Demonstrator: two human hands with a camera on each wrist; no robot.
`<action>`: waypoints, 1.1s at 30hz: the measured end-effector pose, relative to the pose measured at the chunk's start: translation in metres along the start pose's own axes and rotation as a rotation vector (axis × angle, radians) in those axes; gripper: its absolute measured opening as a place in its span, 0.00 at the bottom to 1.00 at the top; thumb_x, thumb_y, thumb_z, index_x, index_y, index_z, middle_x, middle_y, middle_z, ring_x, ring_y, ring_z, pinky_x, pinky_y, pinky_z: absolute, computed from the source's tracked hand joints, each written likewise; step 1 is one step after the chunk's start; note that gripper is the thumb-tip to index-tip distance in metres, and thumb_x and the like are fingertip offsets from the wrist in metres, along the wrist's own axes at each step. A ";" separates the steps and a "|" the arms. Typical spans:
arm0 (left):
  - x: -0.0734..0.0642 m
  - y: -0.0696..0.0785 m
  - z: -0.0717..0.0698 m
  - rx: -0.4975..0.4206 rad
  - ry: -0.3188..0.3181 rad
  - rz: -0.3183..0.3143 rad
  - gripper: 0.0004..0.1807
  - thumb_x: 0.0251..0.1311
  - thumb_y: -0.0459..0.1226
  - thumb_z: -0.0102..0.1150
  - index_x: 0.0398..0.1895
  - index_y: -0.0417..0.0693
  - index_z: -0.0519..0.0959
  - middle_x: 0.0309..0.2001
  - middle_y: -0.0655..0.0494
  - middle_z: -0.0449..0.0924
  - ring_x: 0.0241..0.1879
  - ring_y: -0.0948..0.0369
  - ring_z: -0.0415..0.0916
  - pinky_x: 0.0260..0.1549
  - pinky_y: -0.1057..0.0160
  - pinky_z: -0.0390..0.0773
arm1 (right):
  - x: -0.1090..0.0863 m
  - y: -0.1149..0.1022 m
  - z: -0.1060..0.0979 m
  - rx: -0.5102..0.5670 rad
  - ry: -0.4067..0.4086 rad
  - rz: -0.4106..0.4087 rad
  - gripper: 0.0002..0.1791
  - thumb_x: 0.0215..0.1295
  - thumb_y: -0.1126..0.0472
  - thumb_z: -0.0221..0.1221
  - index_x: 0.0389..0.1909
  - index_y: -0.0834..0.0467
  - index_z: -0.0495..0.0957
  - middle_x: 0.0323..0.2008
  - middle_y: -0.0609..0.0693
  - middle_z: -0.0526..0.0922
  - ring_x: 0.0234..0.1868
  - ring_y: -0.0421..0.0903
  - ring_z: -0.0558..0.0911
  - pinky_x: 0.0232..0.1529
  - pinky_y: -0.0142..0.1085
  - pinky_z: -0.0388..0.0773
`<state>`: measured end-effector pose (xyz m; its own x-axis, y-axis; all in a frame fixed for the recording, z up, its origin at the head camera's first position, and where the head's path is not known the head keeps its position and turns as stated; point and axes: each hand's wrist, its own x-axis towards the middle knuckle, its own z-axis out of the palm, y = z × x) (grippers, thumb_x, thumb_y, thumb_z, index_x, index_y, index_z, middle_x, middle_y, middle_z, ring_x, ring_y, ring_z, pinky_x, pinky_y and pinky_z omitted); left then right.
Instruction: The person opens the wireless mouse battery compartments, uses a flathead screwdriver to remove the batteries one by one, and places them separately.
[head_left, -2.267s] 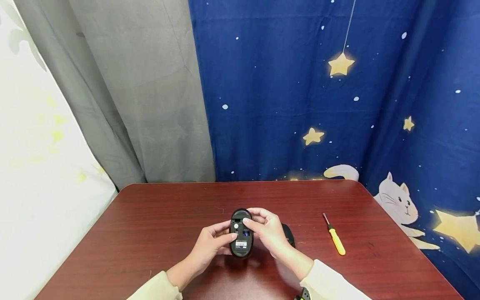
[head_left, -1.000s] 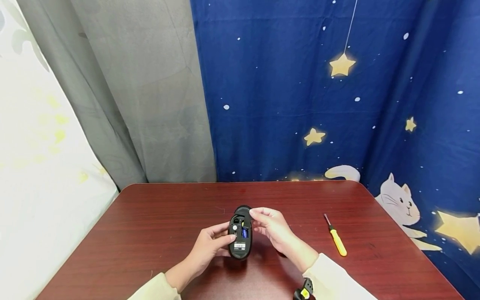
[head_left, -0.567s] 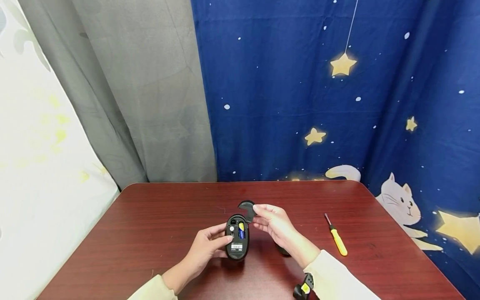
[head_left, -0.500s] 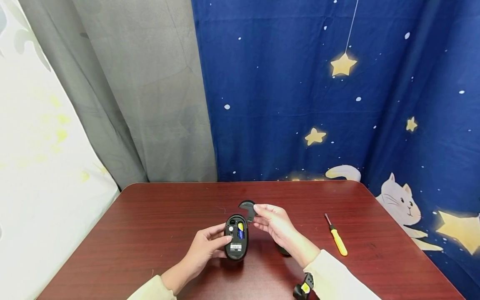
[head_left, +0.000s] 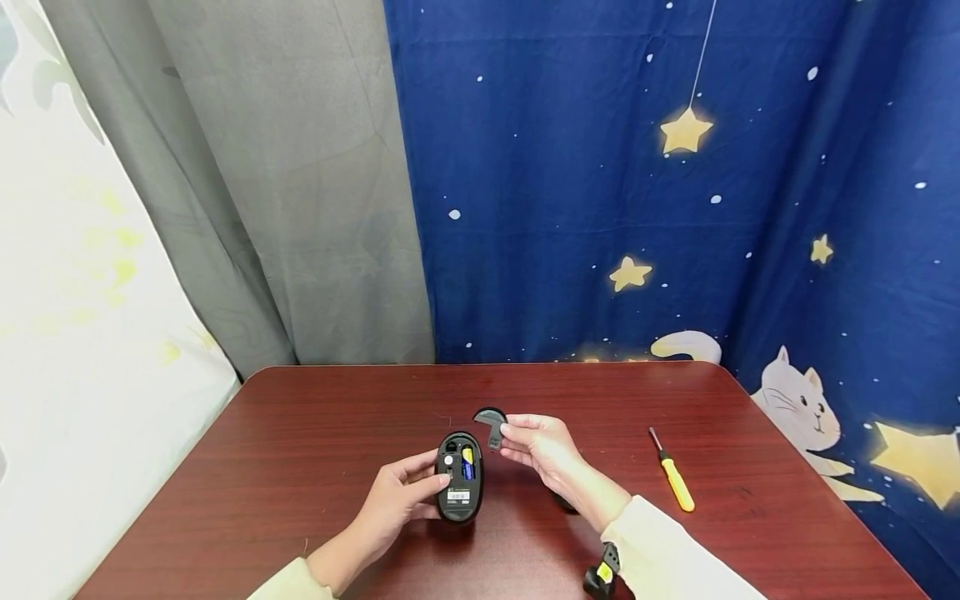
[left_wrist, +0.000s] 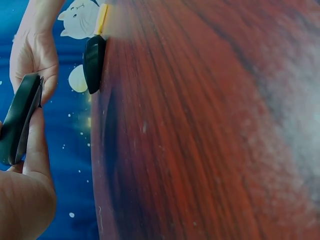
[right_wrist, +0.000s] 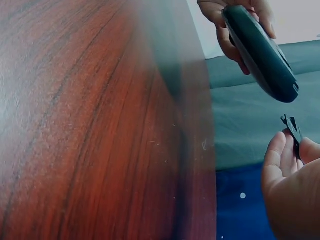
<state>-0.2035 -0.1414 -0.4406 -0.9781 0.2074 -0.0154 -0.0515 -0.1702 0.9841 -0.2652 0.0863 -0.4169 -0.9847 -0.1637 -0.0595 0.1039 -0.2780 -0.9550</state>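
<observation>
A black computer mouse is held up off the table with its underside toward the head camera. My left hand grips it by its left side, thumb on the underside. A yellow and blue battery lies in its uncovered compartment. Just to the right, my right hand pinches the dark battery cover, a curved piece with a tab, apart from the mouse. In the right wrist view the cover shows edge-on between thumb and fingers, below the mouse.
On the table, a second black mouse lies partly hidden behind my right forearm in the head view. A screwdriver with a yellow handle lies farther right. Curtains hang behind the table.
My right hand has pulled the battery cover off the mouse, which uncovered the battery. Since then my left hand has shifted left with the mouse, and the gap to the cover has widened.
</observation>
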 end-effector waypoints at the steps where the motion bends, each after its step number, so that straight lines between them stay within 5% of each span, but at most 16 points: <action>1: 0.000 0.000 -0.001 0.000 0.002 0.000 0.31 0.60 0.29 0.62 0.65 0.27 0.65 0.45 0.42 0.82 0.37 0.55 0.83 0.32 0.56 0.84 | 0.000 0.001 0.000 -0.005 -0.005 0.000 0.16 0.61 0.75 0.60 0.49 0.77 0.75 0.30 0.55 0.85 0.29 0.44 0.85 0.36 0.38 0.84; 10: -0.002 0.000 -0.005 -0.011 0.005 0.000 0.31 0.60 0.30 0.61 0.66 0.26 0.64 0.45 0.42 0.82 0.37 0.55 0.83 0.33 0.55 0.84 | 0.001 0.010 0.004 -0.070 -0.033 0.037 0.18 0.60 0.76 0.60 0.51 0.79 0.73 0.33 0.56 0.84 0.31 0.45 0.84 0.39 0.42 0.84; 33: -0.002 -0.004 -0.014 -0.031 -0.016 -0.009 0.32 0.62 0.31 0.61 0.66 0.26 0.63 0.46 0.42 0.81 0.37 0.55 0.83 0.33 0.57 0.84 | 0.014 0.033 0.023 -0.254 0.071 0.113 0.14 0.58 0.77 0.61 0.45 0.77 0.76 0.31 0.61 0.84 0.30 0.47 0.84 0.36 0.43 0.84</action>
<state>-0.2044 -0.1541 -0.4474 -0.9744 0.2240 -0.0211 -0.0668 -0.1984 0.9778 -0.2727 0.0529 -0.4425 -0.9772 -0.1106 -0.1811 0.1838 -0.0146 -0.9829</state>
